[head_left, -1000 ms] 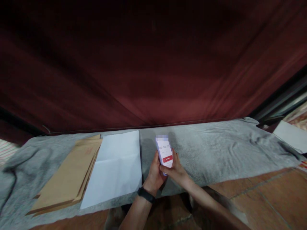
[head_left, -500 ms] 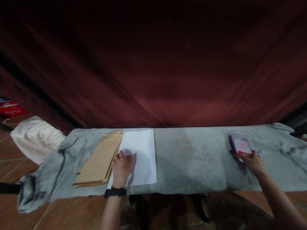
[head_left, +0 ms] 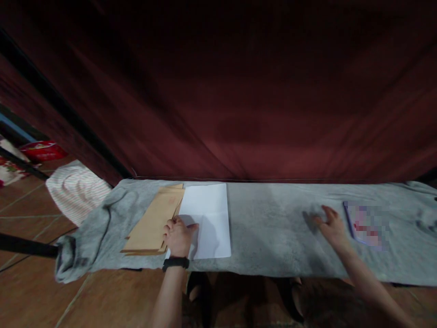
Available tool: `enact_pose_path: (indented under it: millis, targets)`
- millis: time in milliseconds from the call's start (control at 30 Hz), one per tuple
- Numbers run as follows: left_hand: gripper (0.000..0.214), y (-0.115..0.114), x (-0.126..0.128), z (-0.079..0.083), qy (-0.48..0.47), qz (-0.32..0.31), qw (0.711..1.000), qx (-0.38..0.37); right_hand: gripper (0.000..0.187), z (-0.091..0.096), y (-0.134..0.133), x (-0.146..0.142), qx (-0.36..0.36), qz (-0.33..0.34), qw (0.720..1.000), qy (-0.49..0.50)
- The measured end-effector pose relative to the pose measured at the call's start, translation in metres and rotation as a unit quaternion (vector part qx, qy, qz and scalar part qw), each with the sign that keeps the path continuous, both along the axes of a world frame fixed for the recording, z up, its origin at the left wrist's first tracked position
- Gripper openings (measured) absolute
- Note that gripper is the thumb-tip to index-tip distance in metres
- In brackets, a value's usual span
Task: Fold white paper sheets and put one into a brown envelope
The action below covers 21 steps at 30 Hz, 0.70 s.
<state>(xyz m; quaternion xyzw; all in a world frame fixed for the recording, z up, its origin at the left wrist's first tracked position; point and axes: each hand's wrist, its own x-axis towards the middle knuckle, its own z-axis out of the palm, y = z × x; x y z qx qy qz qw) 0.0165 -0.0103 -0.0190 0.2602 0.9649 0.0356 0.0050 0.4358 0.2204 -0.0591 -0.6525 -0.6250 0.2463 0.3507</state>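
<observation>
My left hand (head_left: 178, 236), with a black band at the wrist, rests curled on the lower left corner of a white sheet of paper (head_left: 209, 219), right beside a stack of brown envelopes (head_left: 155, 219). Whether its fingers pinch the sheet's edge is unclear. My right hand (head_left: 332, 228) hovers open over the grey cloth (head_left: 273, 228), fingers spread, holding nothing. A phone (head_left: 365, 223) lies face up on the cloth just right of that hand.
A dark red curtain (head_left: 218, 100) hangs behind the cloth-covered surface. A striped white fabric (head_left: 77, 189) and a red object (head_left: 43, 150) lie on the tiled floor (head_left: 41, 291) at the left. A dark bar (head_left: 23, 246) crosses the lower left.
Both hands held the phone a second ago. The right hand carried it to the right, set it down on the cloth and let go. The left hand moved onto the white sheet.
</observation>
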Motion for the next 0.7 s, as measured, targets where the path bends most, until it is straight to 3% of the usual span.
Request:
enact_pose_path:
  millis: [67, 200, 300, 500, 700]
  targets:
    - [0.058, 0.001, 0.0, 0.002, -0.001, 0.006, 1.0, -0.002, 0.046, 0.001, -0.024, -0.064, -0.066, 0.11, 0.981, 0.146]
    - [0.052, 0.003, 0.002, 0.007, -0.001, 0.001, 1.0, -0.012, 0.042, -0.014, -0.08, -0.175, -0.088, 0.237, 0.948, 0.194]
    - [0.052, 0.004, 0.002, 0.009, -0.006, 0.005, 1.0, -0.022, 0.044, -0.023, -0.111, -0.222, -0.086, 0.296, 0.929, 0.204]
    - [0.052, 0.003, -0.002, 0.006, -0.009, -0.006, 1.0, -0.024, 0.054, -0.026, -0.128, -0.245, -0.045, 0.334, 0.932, 0.13]
    - [0.052, 0.002, -0.006, 0.005, -0.032, -0.004, 0.999, -0.019, 0.048, -0.031, -0.124, -0.251, -0.091, 0.302, 0.939, 0.137]
